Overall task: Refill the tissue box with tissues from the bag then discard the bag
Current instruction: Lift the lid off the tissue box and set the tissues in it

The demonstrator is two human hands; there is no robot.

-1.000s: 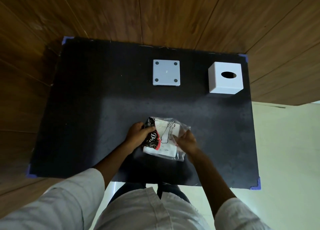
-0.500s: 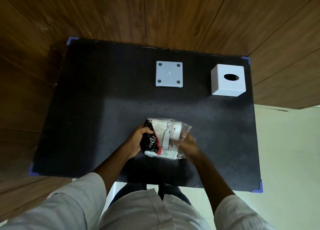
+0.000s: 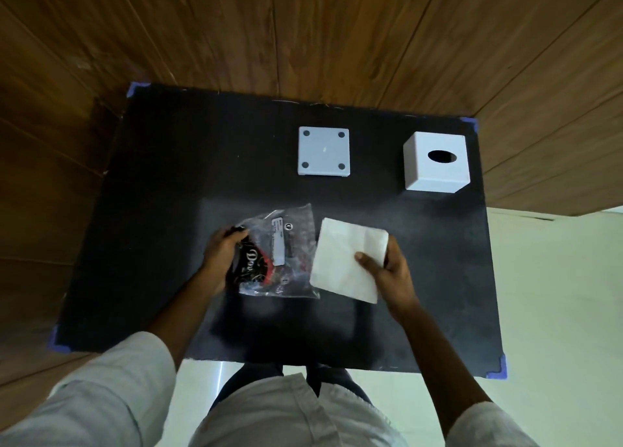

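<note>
Near the front of the dark worktop, the tissues are now out of the bag, where 1 second ago they sat inside it. Right hand has its grip closed on the white stack, thumb on top; left hand pinches the emptied bag's printed end. Next comes loading: the tissue box stands well apart at the back right, its base plate lying separately beside it.
</note>
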